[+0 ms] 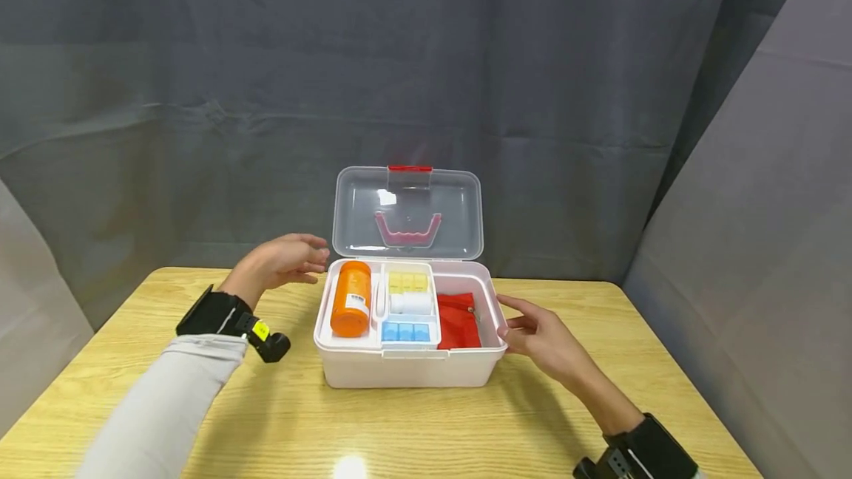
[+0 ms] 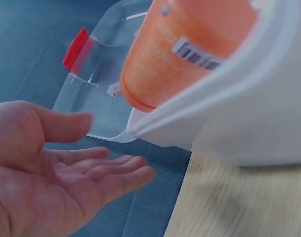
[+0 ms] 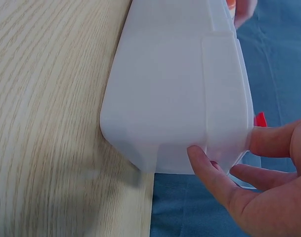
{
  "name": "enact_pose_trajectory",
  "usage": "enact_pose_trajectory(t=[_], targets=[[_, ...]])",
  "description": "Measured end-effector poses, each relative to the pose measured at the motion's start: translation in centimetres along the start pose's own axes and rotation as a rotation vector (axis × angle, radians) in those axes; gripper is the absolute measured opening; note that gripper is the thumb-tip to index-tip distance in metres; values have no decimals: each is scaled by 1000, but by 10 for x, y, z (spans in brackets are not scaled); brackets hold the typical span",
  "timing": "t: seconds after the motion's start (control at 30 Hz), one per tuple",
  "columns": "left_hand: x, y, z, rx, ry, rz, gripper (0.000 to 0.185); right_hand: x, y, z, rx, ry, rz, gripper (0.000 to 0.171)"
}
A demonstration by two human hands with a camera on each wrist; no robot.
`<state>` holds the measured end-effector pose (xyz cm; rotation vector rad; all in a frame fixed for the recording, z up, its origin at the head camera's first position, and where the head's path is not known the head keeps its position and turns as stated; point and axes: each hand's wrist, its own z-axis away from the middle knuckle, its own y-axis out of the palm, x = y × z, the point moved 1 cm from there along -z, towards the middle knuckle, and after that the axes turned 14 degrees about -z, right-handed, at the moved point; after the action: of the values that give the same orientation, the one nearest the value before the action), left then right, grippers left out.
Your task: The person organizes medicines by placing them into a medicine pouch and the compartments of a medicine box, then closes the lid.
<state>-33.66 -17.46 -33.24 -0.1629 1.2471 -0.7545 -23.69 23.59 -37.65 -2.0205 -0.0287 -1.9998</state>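
A white plastic box (image 1: 416, 372) sits on the table with its clear lid (image 1: 459, 213) raised at the back. An orange pill bottle (image 1: 350, 298) lies in its left part. Beside the bottle, a white tray (image 1: 435, 320) holds a yellow pill organizer (image 1: 408, 282), a white roll-like item (image 1: 410, 304) and a blue pill organizer (image 1: 405, 332). A red pouch (image 1: 458, 320) is at the right. My left hand (image 1: 289, 261) hovers off the box's left side, fingers loosely extended and holding nothing. With its fingertips, my right hand (image 1: 546, 338) touches the box's right side and rim.
The wooden table (image 1: 279, 420) carries the box near its far edge. Grey cloth (image 1: 566, 131) hangs close behind the table, with lighter panels (image 1: 745, 242) at the sides. A pink handle (image 1: 407, 236) and red latch (image 1: 410, 168) show on the lid.
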Motion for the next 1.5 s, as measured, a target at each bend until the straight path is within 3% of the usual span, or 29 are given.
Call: enact_pose_trajectory(t=[0.3, 0.43, 0.8, 0.93, 1.17, 1.5], targets=[[-21, 1, -30, -36, -56, 177, 68, 4, 2, 5, -10, 11, 9, 59], [-24, -2, -31, -99, -112, 259, 69, 4, 4, 5, -3, 11, -5, 59], [-38, -1, -28, -160, -136, 415, 66, 2, 7, 7, -10, 19, 6, 59], [-39, -1, -29, -166, -118, 421, 62, 1, 7, 7, -22, 18, 28, 58], [-41, 0, -27, -137, -8, 413, 64, 0, 6, 8, -32, -4, 52, 58], [-42, -10, -5, -121, 26, 300, 86, 0, 8, 8, -28, -3, 59, 57]])
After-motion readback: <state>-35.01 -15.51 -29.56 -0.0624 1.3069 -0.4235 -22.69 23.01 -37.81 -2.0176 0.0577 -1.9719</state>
